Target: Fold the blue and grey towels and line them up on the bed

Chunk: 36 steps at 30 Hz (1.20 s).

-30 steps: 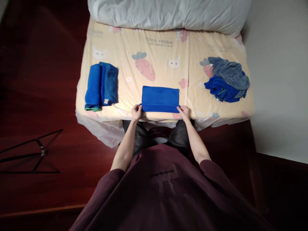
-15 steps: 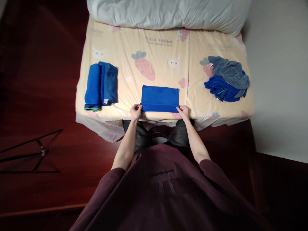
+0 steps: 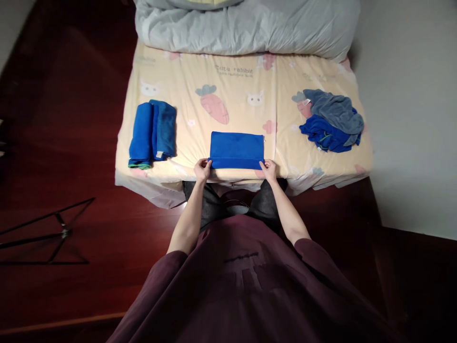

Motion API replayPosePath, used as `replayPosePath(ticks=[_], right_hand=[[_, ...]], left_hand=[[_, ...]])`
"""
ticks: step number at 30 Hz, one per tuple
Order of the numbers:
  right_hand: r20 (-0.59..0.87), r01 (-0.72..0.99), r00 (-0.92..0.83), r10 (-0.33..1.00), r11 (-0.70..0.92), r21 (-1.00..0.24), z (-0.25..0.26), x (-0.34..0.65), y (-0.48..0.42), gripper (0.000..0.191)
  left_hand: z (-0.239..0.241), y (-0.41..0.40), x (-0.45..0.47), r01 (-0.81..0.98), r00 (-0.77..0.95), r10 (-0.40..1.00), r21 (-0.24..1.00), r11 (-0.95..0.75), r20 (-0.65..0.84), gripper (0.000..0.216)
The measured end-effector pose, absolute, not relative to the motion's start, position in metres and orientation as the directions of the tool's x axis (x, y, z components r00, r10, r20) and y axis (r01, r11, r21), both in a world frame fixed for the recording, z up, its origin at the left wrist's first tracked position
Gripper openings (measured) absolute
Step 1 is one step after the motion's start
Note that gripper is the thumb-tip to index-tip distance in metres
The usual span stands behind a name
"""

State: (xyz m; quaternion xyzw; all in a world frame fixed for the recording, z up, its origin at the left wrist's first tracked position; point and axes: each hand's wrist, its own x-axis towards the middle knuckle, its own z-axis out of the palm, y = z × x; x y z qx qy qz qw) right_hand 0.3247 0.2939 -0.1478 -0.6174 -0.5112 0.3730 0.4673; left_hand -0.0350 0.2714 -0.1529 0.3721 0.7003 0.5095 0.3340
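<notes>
A bright blue towel point(image 3: 236, 148), folded into a flat rectangle, lies near the front edge of the bed point(image 3: 243, 90). My left hand point(image 3: 202, 169) pinches its near left corner. My right hand point(image 3: 269, 169) pinches its near right corner. A narrow strip of the near edge is turned up between the two hands. Both hands are closed on the cloth.
Two rolled blue towels point(image 3: 153, 134) lie at the bed's left side. A loose heap of grey and blue towels point(image 3: 332, 121) sits at the right. A grey duvet point(image 3: 246, 24) covers the far end. A black stand point(image 3: 46, 232) rests on the dark red floor at left.
The hands have stayed on the towel's near corners. The view has shifted slightly, so the bed sits a little lower in the frame; the towel looks unmoved on the sheet.
</notes>
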Motion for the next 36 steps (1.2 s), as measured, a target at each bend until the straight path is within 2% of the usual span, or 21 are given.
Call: replayPosePath(ticks=[6,12,20,28,36], right_hand=[[0.022,0.269,0.183,0.983,-0.028,-0.963,-0.148,0.33,0.286,0.046],[-0.044,0.242,0.118,0.992,-0.072,-0.968,-0.14,0.339,0.29,0.049],[-0.05,0.233,0.186,0.981,-0.093,-0.968,-0.135,0.337,0.289,0.053],[0.018,0.306,0.217,0.976,-0.051,-0.951,-0.137,0.332,0.281,0.045],[0.088,0.459,0.227,0.97,-0.027,-0.888,-0.136,0.328,0.269,0.024]], left_hand=[[-0.152,0.267,-0.035,0.182,-0.502,0.86,0.961,0.207,-0.091,0.033],[-0.15,0.264,-0.038,0.151,-0.497,0.858,0.961,0.234,-0.131,0.031],[-0.146,0.266,-0.034,0.161,-0.514,0.844,0.95,0.267,-0.15,0.026],[-0.141,0.26,-0.028,0.277,-0.514,0.856,0.934,0.225,-0.054,0.024],[-0.142,0.257,-0.03,0.427,-0.478,0.874,0.892,0.147,0.085,0.03]])
